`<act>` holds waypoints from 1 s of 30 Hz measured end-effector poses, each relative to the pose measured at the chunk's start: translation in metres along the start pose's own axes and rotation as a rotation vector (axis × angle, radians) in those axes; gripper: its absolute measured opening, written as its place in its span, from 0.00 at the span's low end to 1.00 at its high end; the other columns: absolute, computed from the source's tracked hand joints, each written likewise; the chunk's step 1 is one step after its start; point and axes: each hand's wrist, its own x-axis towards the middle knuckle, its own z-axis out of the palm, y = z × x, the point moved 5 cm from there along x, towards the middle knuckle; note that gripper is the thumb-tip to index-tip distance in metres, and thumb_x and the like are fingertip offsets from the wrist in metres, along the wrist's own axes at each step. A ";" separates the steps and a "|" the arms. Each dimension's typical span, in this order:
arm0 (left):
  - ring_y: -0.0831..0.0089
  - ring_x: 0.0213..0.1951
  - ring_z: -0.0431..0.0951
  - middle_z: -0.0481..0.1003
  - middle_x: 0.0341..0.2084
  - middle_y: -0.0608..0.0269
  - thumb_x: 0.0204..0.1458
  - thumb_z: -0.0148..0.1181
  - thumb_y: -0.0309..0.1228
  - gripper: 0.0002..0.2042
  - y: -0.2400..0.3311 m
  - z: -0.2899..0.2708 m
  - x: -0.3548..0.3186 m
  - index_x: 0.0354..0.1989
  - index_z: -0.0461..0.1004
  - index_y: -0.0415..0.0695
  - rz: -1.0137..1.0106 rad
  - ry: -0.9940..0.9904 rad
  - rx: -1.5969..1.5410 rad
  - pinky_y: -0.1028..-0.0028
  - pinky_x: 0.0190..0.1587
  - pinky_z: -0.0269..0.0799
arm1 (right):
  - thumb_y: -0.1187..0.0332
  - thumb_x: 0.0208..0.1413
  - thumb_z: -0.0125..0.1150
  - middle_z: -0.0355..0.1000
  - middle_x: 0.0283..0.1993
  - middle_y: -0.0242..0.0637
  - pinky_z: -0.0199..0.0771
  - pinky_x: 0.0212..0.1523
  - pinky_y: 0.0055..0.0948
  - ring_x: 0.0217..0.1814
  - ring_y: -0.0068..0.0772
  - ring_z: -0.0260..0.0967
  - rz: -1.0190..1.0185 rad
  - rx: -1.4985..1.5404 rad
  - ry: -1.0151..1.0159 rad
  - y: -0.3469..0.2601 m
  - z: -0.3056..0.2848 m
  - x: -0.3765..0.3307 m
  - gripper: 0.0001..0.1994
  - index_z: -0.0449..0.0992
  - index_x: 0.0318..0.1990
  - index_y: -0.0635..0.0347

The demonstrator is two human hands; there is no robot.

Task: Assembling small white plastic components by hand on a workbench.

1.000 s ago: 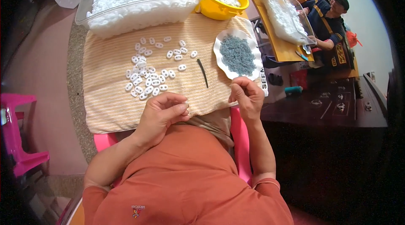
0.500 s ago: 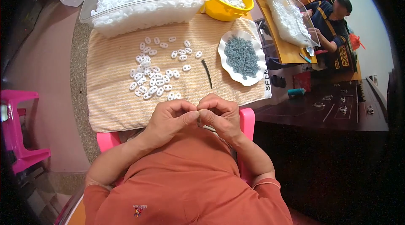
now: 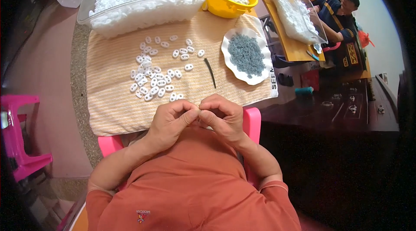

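Observation:
My left hand (image 3: 171, 120) and my right hand (image 3: 223, 118) meet at the fingertips over the near edge of a striped towel (image 3: 112, 112). Both are closed in a pinch, thumb against forefinger; whatever lies between them is too small and hidden to name. Beyond my left hand, several white oval pieces with two dark holes (image 3: 154, 82) are scattered and partly heaped. A thin dark strip (image 3: 209, 73) lies past my right hand. Farther right, a white scalloped dish (image 3: 225, 49) holds a pile of small grey-green pieces (image 3: 246, 54).
A clear bin (image 3: 143, 12) full of white pieces and a yellow basin (image 3: 227, 10) stand at the back. At far right, a person (image 3: 331, 14) sits by another clear bin (image 3: 318, 36). A pink stool (image 3: 26, 144) stands left; dark furniture (image 3: 329, 118) is on the right.
My hands stay pinched together, with only a slight shift of the fingers. The whole view has moved a little. The person at far right has leaned and lowered an arm slightly.

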 end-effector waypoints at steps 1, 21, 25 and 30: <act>0.81 0.32 0.74 0.75 0.30 0.66 0.61 0.54 0.32 0.09 0.002 0.000 0.000 0.38 0.73 0.37 0.018 0.007 0.041 0.80 0.37 0.71 | 0.77 0.57 0.59 0.70 0.38 0.37 0.70 0.30 0.18 0.31 0.20 0.69 0.021 -0.011 0.010 0.001 0.000 0.000 0.04 0.75 0.37 0.70; 0.82 0.30 0.72 0.72 0.26 0.68 0.62 0.52 0.34 0.10 -0.004 -0.005 0.001 0.36 0.72 0.38 0.029 0.083 0.126 0.80 0.35 0.72 | 0.79 0.53 0.60 0.71 0.35 0.43 0.73 0.36 0.31 0.36 0.40 0.72 -0.302 -0.648 0.097 -0.021 -0.018 0.003 0.07 0.72 0.38 0.64; 0.83 0.28 0.71 0.73 0.27 0.68 0.61 0.54 0.32 0.09 -0.005 -0.007 0.002 0.37 0.72 0.37 0.003 0.100 0.045 0.82 0.34 0.71 | 0.78 0.53 0.61 0.70 0.33 0.41 0.70 0.29 0.27 0.30 0.33 0.69 -0.330 -0.895 0.304 -0.037 -0.053 0.011 0.04 0.72 0.35 0.65; 0.83 0.29 0.72 0.73 0.27 0.67 0.60 0.55 0.31 0.09 -0.003 -0.007 0.002 0.37 0.72 0.36 -0.009 0.087 0.034 0.81 0.34 0.71 | 0.77 0.54 0.60 0.71 0.32 0.38 0.66 0.24 0.23 0.24 0.26 0.66 -0.308 -1.046 0.392 -0.029 -0.095 0.018 0.03 0.73 0.35 0.65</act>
